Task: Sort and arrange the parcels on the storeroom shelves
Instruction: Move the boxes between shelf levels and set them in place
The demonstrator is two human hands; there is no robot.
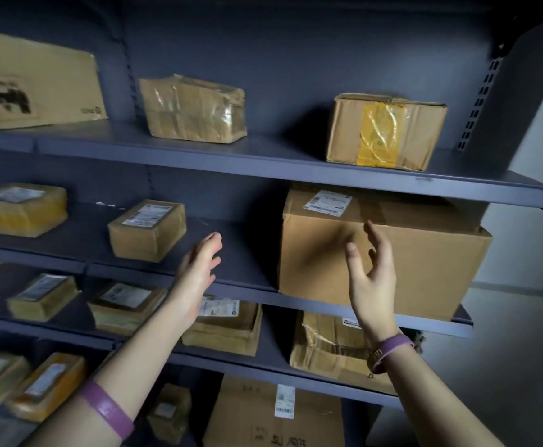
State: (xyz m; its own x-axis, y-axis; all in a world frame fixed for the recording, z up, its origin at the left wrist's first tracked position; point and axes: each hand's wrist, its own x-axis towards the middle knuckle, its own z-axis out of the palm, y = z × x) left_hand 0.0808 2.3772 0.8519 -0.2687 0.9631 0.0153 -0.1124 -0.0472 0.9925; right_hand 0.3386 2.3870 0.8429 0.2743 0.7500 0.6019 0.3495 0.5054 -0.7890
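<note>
A large brown cardboard box [425, 262] with a white label sits at the right end of the second shelf [241, 285] of a dark blue rack. My right hand [372, 275] hovers in front of its left front face, fingers spread, holding nothing. My left hand [199, 269] is raised over the bare shelf just left of the box, fingers straight, also holding nothing. A small taped parcel [147, 230] lies further left on the same shelf.
The top shelf [263, 156] carries a big carton [34, 85], a taped parcel [192, 108] and a box with yellow tape [383, 130]. Lower shelves hold several small labelled parcels [128, 304]. A pale wall and floor lie to the right [528, 253].
</note>
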